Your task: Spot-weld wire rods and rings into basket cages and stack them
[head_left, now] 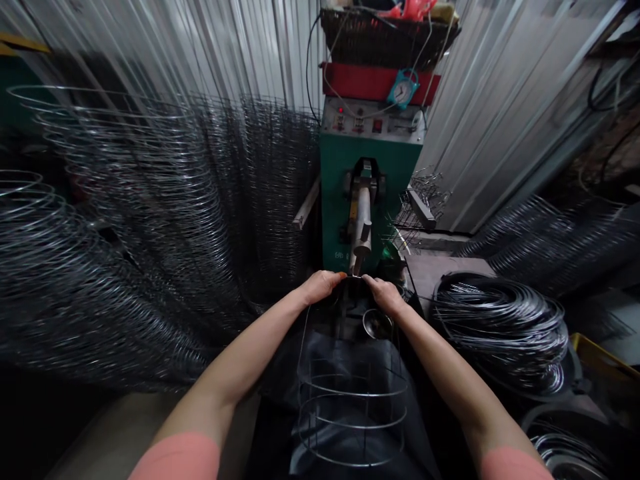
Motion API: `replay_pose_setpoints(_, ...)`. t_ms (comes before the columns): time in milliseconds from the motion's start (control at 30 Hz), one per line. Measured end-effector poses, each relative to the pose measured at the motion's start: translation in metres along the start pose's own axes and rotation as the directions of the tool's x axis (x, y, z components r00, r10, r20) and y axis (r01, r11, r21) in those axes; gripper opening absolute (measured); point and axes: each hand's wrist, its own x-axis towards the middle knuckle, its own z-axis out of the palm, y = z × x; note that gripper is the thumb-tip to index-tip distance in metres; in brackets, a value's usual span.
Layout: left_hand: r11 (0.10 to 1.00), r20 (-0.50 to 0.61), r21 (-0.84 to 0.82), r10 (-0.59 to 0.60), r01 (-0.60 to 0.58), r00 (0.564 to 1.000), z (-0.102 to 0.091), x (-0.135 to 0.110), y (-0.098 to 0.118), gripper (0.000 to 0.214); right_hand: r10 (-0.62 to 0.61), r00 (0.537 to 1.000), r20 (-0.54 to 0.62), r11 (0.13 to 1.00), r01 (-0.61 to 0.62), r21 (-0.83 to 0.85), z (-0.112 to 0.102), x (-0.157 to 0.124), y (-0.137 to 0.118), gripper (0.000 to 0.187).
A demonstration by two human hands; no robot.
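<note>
My left hand [323, 285] and my right hand [384, 293] pinch a metal wire [354, 277] from either side, thumbs and fingers closed. The wire lies at the lower tip of the electrode arm [363, 220] of a green welding machine [333, 193]. Whether wire and tip touch, I cannot tell. Below my hands, a round wire cage [367, 425] of several hoops rests over a dark apron [327, 350] on my lap. A thin upright strand runs from near my left hand down to that cage. A small round metal bowl [377, 325] sits under my right hand.
Tall stacks of wire hoops [150, 180] crowd the left side. On the right lie coils of wire [500, 327] and a yellow crate [600, 357]. A teal clock [403, 89] hangs on the machine, under a wicker basket [385, 40]. Metal bars [307, 205] jut out beside the machine.
</note>
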Motion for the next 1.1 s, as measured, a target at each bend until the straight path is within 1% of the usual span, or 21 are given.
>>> replay_pose_setpoints(133, 0.997, 0.052, 0.067, 0.043, -0.046, 0.998, 0.001, 0.008, 0.0, 0.024, -0.003, 1.0, -0.021, 1.0, 0.004, 0.021, 0.002, 0.005, 0.005, 0.046)
replay_pose_setpoints(400, 0.967, 0.11, 0.173, 0.169, -0.186, 0.98, 0.001, 0.008, -0.008, 0.025, -0.012, 0.999, -0.033, 0.994, 0.015, 0.111, 0.008, 0.008, 0.008, 0.04)
replay_pose_setpoints(500, 0.957, 0.127, 0.201, 0.187, -0.209, 0.974, 0.001, 0.009, -0.008, 0.024, -0.027, 0.997, -0.07, 0.987, 0.037, 0.154, 0.012, 0.009, 0.01, 0.036)
replay_pose_setpoints(600, 0.956, 0.116, 0.206, 0.186, -0.207, 0.976, 0.001, 0.01, -0.005, 0.028, -0.033, 0.995, -0.093, 0.984, 0.049, 0.172, 0.015, 0.011, 0.013, 0.036)
replay_pose_setpoints(700, 0.972, 0.107, 0.171, 0.146, -0.163, 0.983, -0.001, 0.01, 0.002, 0.026, -0.04, 0.994, -0.106, 0.966, 0.065, 0.248, 0.016, 0.013, 0.016, 0.035)
replay_pose_setpoints(733, 0.98, 0.104, 0.152, 0.115, -0.13, 0.988, -0.002, 0.011, 0.006, 0.025, -0.039, 0.993, -0.112, 0.952, 0.071, 0.298, 0.015, 0.014, 0.017, 0.033)
replay_pose_setpoints(800, 0.993, 0.122, 0.119, 0.003, -0.017, 0.993, -0.007, 0.012, 0.014, 0.023, -0.04, 0.993, -0.114, 0.908, 0.084, 0.41, 0.014, 0.016, 0.019, 0.031)
replay_pose_setpoints(867, 0.988, 0.186, 0.098, -0.14, 0.123, 0.973, -0.012, 0.014, 0.022, 0.026, -0.054, 0.993, -0.107, 0.859, 0.101, 0.502, 0.01, 0.018, 0.022, 0.03)
replay_pose_setpoints(933, 0.971, 0.264, 0.091, -0.238, 0.221, 0.935, -0.018, 0.017, 0.028, 0.029, -0.077, 0.994, -0.078, 0.822, 0.108, 0.559, 0.005, 0.021, 0.024, 0.028)
replay_pose_setpoints(1000, 0.961, 0.311, 0.094, -0.278, 0.261, 0.909, -0.022, 0.021, 0.033, 0.03, -0.094, 0.995, -0.036, 0.805, 0.097, 0.585, -0.001, 0.024, 0.025, 0.027)
replay_pose_setpoints(1100, 0.95, 0.336, 0.117, -0.312, 0.289, 0.889, -0.024, 0.025, 0.037, 0.033, -0.086, 0.996, 0.014, 0.793, 0.06, 0.607, -0.01, 0.026, 0.024, 0.024)
